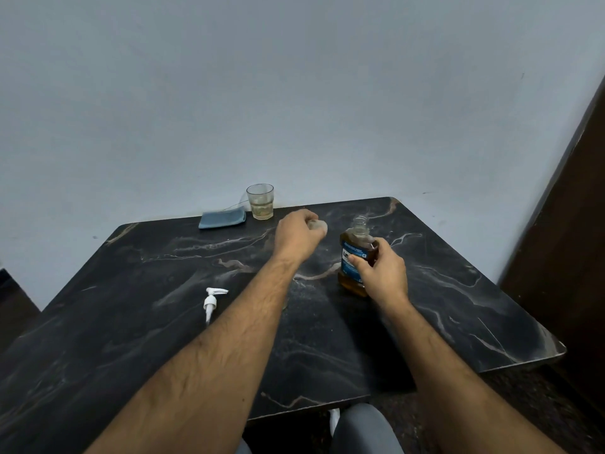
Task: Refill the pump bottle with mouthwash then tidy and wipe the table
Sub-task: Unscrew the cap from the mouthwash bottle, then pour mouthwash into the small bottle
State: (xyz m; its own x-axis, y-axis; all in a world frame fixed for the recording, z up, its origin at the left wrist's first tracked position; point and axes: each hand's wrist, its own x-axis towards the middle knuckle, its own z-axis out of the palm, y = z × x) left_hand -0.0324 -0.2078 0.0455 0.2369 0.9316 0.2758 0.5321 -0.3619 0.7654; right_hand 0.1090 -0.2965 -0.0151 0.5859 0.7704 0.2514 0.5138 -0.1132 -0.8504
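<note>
A person's right hand (pixel 381 273) wraps around the lower body of an amber mouthwash bottle (pixel 357 257), which stands upright on the dark marble table (pixel 163 339) with its neck open and its long axis vertical. The left hand (pixel 296 235), curled closed around a small pale object, apparently the bottle's cap (pixel 319 226), hovers just beside the bottle's neck, on its left and slightly beyond it. The white pump head (pixel 211 301) lies on its side on the table, well apart from both hands, nearer the left forearm, its tube pointing back toward the person. Beyond the left hand, against the wall, stand 1 drinking glass (pixel 260 201) holding pale liquid and 1 folded blue cloth (pixel 222 219). No pump bottle body can be made out. The right hand is the nearer of the 2 to the mouthwash and already has it; any pour would likely start from that grip, with the cap set down first.
</note>
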